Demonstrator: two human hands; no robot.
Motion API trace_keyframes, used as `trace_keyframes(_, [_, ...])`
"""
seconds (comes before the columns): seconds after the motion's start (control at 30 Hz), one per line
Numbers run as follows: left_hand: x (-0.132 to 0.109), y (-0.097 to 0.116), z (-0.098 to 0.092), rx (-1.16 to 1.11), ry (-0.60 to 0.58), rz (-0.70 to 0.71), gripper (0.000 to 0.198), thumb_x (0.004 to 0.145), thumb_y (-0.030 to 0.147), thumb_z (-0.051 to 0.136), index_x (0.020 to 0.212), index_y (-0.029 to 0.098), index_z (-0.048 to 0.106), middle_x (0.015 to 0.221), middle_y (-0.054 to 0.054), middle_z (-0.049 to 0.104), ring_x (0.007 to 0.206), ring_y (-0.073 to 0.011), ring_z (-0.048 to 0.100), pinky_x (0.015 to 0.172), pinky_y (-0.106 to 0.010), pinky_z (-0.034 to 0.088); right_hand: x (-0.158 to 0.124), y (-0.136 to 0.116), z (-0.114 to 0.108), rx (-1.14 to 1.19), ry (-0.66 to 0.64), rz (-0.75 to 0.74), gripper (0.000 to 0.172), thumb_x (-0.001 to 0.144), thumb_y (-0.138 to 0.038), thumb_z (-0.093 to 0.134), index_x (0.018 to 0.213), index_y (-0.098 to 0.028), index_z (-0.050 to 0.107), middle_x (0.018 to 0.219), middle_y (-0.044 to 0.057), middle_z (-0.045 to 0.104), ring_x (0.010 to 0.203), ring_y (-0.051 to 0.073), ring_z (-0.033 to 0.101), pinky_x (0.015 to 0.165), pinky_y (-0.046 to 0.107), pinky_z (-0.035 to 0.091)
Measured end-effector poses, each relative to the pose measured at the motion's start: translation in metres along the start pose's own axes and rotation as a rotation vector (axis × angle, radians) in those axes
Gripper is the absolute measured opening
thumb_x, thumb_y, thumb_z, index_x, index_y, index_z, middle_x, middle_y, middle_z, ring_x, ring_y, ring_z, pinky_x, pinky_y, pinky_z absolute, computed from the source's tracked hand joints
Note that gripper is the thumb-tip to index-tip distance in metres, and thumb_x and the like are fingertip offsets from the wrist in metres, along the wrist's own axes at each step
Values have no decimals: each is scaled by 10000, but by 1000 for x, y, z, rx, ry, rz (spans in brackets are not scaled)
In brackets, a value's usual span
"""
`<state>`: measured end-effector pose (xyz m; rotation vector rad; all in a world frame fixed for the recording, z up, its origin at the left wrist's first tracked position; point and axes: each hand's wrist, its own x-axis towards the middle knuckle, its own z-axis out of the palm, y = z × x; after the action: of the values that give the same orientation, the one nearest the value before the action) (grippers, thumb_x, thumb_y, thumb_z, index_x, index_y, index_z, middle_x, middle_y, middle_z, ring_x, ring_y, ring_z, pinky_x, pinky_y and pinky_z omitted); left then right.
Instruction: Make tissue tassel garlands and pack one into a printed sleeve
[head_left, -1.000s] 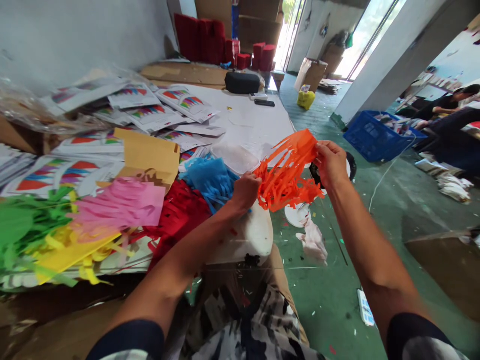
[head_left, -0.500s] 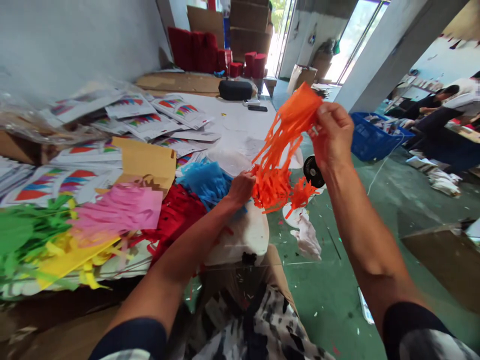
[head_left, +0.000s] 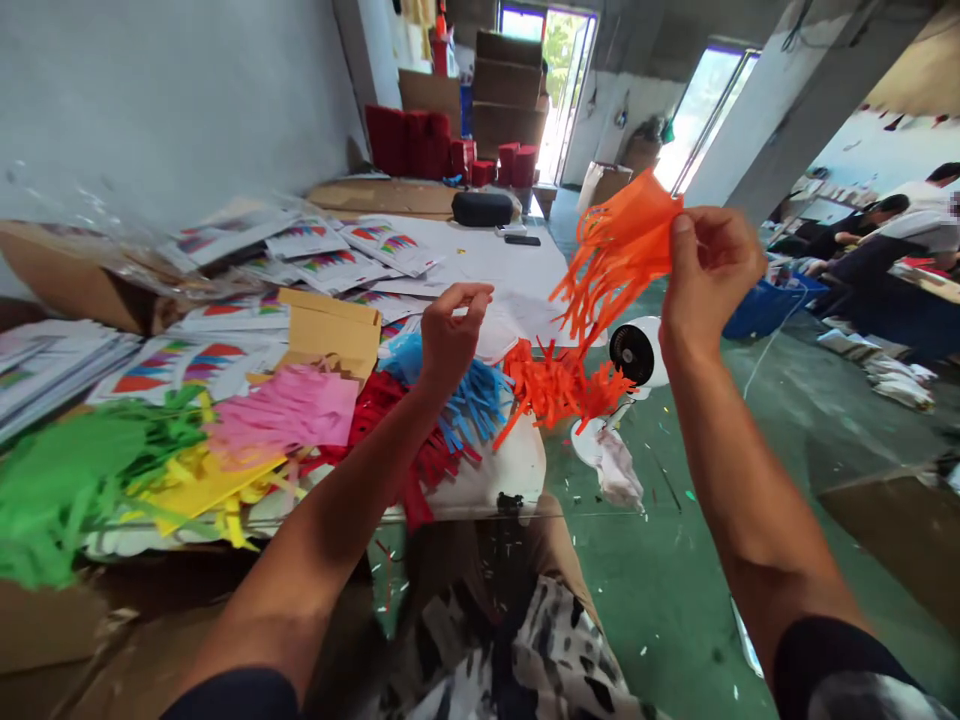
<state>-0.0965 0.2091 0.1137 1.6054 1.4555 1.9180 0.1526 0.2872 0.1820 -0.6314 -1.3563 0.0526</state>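
An orange fringed tissue-paper tassel [head_left: 634, 240] hangs from my right hand [head_left: 709, 265], its top corner pinched between thumb and fingers, the cut strips dangling to the left. Below it, a heap of orange fringed tissue paper [head_left: 551, 385] lies at the table's right edge. My left hand [head_left: 454, 335] hovers above the blue fringed paper [head_left: 472, 390], fingers loosely bent and apart, with nothing visible in them. Red fringed paper [head_left: 386, 410] is under my left forearm. Farther left are pink [head_left: 289, 410], yellow [head_left: 202, 480] and green [head_left: 90, 470] fringed bunches.
Printed packets [head_left: 322, 265] cover the table's left and back, with a cardboard piece [head_left: 330, 335] among them. A black case [head_left: 482, 208] and a phone [head_left: 522, 240] lie farther back. Right of the table stands a white fan [head_left: 649, 350]; a blue basket [head_left: 765, 305] and people are beyond.
My left hand has come off the orange heap and moved up and left. My right hand has shifted right with the orange tassel, whose strips now hang clear of my left hand.
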Motion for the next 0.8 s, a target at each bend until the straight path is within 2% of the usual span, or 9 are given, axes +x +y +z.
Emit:
trace_keyframes(0.1, [-3,45,-8,-139,-24,115,246,1006,334,552,1090,190,733,1094,-64,753,1044,-158,714,729,-217,567,-12,-43,-11,-75,-65,-115,112,964,-330,674,914,-241,717,958,50,722,993,245,676,924,437,531])
trace_keyframes(0.2, [-17,70,-15,-211,-76,162,258,1010,384,573,1131,208,717,1091,-54,732,1045,-156,695,785,-239,570,-47,-76,-20,-137,-202,-130,99,985,-344,643,948,-299,724,1020,42,721,1086,276,666,1039,503,496])
trace_keyframes(0.33, [-45,72,-21,-194,-141,169,190,925,396,711,1009,227,692,1005,-31,717,950,-145,679,812,-266,562,-96,-98,-30,-151,-282,-81,100,981,-322,640,998,-350,735,1057,38,731,1089,298,671,1040,548,494])
trace_keyframes(0.4, [-58,67,-25,-144,-158,155,168,879,360,766,913,228,668,954,-19,707,900,-142,663,826,-285,559,-110,-104,-35,-143,-349,-61,108,978,-326,640,994,-367,739,1043,31,741,1071,301,680,1035,563,502])
trace_keyframes(0.47, [-67,65,-32,-140,-226,107,155,879,330,761,849,227,648,894,-12,696,847,-140,651,812,-298,558,-114,-110,-41,-89,-478,-14,112,976,-347,642,1002,-382,744,1036,23,749,1073,301,686,1039,567,509])
trace_keyframes(0.53, [-74,68,-41,-211,-364,8,145,897,330,734,833,231,648,842,-10,690,793,-143,653,761,-297,559,-110,-115,-48,37,-625,89,158,980,-386,640,1107,-395,734,1119,20,743,1125,290,680,1061,546,513])
trace_keyframes(0.67, [-83,83,-58,-359,-748,-143,191,903,399,733,865,213,705,838,-39,722,753,-171,689,697,-302,561,-98,-121,-60,400,-987,307,533,1001,-586,560,1487,-376,503,1449,53,608,1358,280,566,1142,497,473])
trace_keyframes(0.73, [-88,92,-65,-397,-910,-153,219,911,409,731,890,190,727,845,-57,739,744,-173,690,680,-290,553,-99,-122,-64,483,-1164,333,560,1014,-629,505,1494,-343,483,1443,70,602,1359,277,548,1142,491,460])
trace_keyframes(0.8, [-94,97,-72,-408,-1035,-155,212,935,386,712,934,176,743,807,-51,734,682,-144,646,621,-250,511,-106,-124,-67,507,-1243,343,458,1021,-587,520,1365,-292,581,1317,75,650,1229,258,599,1080,470,484])
